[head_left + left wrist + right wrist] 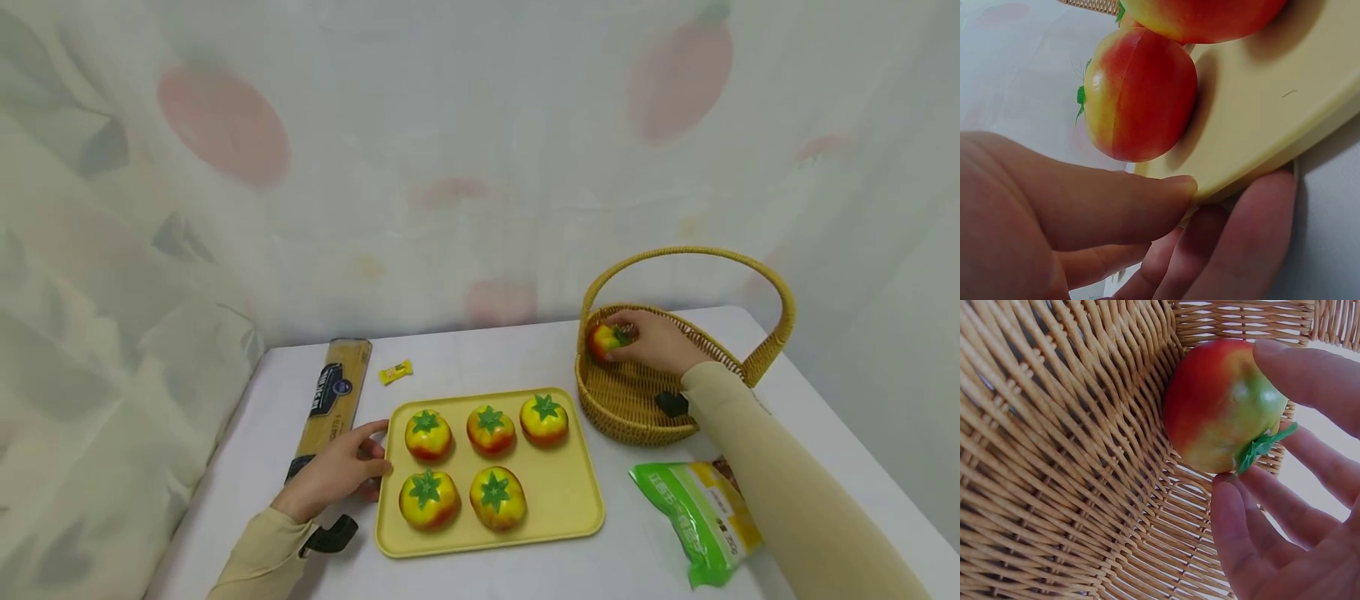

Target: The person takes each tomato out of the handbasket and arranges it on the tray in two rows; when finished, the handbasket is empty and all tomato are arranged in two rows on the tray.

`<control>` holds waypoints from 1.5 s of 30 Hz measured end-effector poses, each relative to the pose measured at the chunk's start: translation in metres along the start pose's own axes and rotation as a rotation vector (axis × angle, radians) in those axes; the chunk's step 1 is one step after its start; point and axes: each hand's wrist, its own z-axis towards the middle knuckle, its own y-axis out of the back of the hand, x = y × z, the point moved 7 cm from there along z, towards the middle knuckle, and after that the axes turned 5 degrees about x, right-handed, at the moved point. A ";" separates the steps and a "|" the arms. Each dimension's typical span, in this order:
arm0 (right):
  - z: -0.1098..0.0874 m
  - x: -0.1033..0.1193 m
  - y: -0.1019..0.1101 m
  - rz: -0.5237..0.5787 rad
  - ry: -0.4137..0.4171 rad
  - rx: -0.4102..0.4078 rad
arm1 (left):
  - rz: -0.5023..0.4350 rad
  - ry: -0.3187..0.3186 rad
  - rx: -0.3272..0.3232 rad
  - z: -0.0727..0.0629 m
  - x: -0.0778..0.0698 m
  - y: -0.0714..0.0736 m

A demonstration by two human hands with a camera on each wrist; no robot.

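In the head view, my left hand (337,471) pinches the left rim of the yellow tray (555,500); the left wrist view shows the thumb on top of the rim and fingers beneath it. Several red-and-yellow tomatoes with green star-shaped tops, such as this tomato (498,498), sit in two rows on the tray. Inside the wicker basket (630,429), my right hand (660,342) holds another tomato (1222,406) close to the woven wall. Its thumb and fingertips lie on opposite sides of that fruit in the right wrist view.
A green and yellow snack bag (701,512) lies below the basket, partly under the right forearm. Left of the tray are a long brown package (337,392) and a small yellow wrapped sweet (396,372). The basket's tall handle (690,250) arches over the right hand.
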 end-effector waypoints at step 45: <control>-0.074 0.066 0.017 -0.095 0.163 -0.077 | 0.022 -0.025 -0.005 0.008 -0.002 -0.001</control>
